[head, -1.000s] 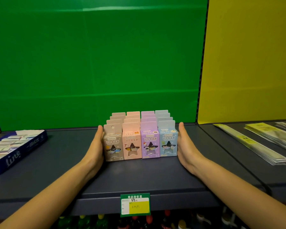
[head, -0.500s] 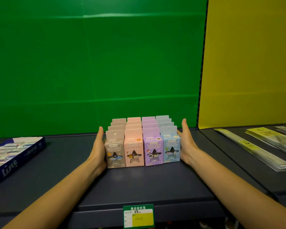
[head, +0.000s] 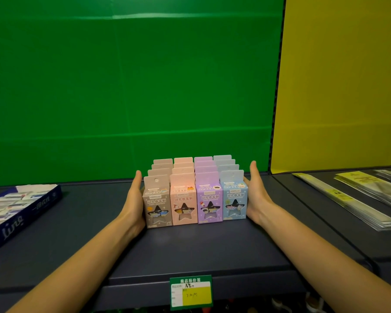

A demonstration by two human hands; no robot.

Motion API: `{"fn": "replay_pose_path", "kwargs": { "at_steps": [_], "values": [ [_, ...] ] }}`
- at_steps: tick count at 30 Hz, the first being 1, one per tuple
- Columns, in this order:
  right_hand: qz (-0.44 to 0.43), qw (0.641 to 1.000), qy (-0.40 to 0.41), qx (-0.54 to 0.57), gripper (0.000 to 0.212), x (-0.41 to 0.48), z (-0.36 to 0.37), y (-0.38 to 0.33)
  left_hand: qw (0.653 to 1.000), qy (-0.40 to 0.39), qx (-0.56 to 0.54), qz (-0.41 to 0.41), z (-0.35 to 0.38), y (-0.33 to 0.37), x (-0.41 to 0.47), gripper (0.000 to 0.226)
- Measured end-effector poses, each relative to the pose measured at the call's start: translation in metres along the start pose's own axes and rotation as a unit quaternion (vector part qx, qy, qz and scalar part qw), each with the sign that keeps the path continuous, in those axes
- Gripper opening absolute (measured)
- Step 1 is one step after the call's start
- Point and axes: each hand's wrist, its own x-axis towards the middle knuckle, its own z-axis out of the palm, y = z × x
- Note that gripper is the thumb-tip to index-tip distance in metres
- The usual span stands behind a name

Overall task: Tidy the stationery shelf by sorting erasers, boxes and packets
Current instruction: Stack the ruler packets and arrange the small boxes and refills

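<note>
A block of small pastel boxes stands upright on the dark shelf (head: 190, 249) in four rows: grey (head: 157, 206), pink (head: 183, 204), purple (head: 209, 201) and blue (head: 234, 198), several deep. My left hand (head: 134, 199) lies flat with straight fingers against the grey row's left side. On the opposite side, my right hand (head: 256, 195) presses flat against the blue row. Neither hand curls round a box.
A dark blue tray of erasers (head: 32, 206) lies at the left of the shelf. Long clear packets with yellow labels (head: 348, 199) lie stacked on the right shelf section. A green and yellow price tag (head: 191, 292) hangs on the shelf's front edge.
Both hands have closed in against the sides of the box block, squaring it. The view has tilted so the shelf sits lower in frame.
</note>
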Motion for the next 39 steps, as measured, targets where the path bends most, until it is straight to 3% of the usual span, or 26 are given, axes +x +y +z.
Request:
{"fn": "replay_pose_path", "kwargs": {
  "at_steps": [6, 9, 12, 15, 18, 20, 22, 27, 30, 35, 39],
  "values": [
    [-0.002, 1.000, -0.001, -0.006, 0.066, -0.006, -0.003, -0.004, 0.999, 0.017, 0.030, 0.038, 0.004, 0.003, -0.009, 0.059],
    [-0.035, 0.994, 0.082, -0.057, 0.059, -0.015, -0.012, -0.012, 0.981, 0.109, 0.096, 0.126, -0.003, 0.008, -0.012, 0.061],
    [-0.127, 0.974, 0.123, -0.142, 0.046, -0.035, -0.034, -0.026, 0.920, 0.185, 0.204, 0.279, -0.009, 0.020, -0.029, 0.049],
    [-0.216, 0.939, 0.133, -0.232, 0.036, -0.068, -0.066, -0.045, 0.836, 0.158, 0.305, 0.427, -0.008, 0.031, -0.057, 0.030],
    [-0.317, 0.879, 0.147, -0.325, 0.026, -0.116, -0.103, -0.060, 0.758, 0.121, 0.409, 0.494, 0.002, 0.036, -0.083, 0.015],
    [-0.360, 0.825, 0.176, -0.397, 0.020, -0.152, -0.131, -0.066, 0.739, 0.095, 0.450, 0.493, 0.014, 0.035, -0.099, 0.005],
    [-0.374, 0.784, 0.206, -0.451, 0.014, -0.189, -0.162, -0.069, 0.721, 0.066, 0.498, 0.478, 0.034, 0.028, -0.116, 0.015],
    [-0.307, 0.718, 0.289, -0.554, 0.025, -0.282, -0.244, -0.062, 0.697, 0.021, 0.535, 0.476, 0.104, -0.012, -0.154, 0.021],
    [-0.245, 0.712, 0.339, -0.564, 0.012, -0.336, -0.296, -0.044, 0.710, -0.009, 0.532, 0.462, 0.141, -0.044, -0.177, 0.028],
    [-0.134, 0.701, 0.388, -0.583, 0.026, -0.410, -0.368, -0.010, 0.733, -0.021, 0.543, 0.408, 0.193, -0.104, -0.220, 0.024],
    [-0.079, 0.695, 0.393, -0.597, 0.018, -0.453, -0.412, 0.007, 0.703, -0.055, 0.599, 0.379, 0.235, -0.149, -0.244, 0.032]
  ]
}}
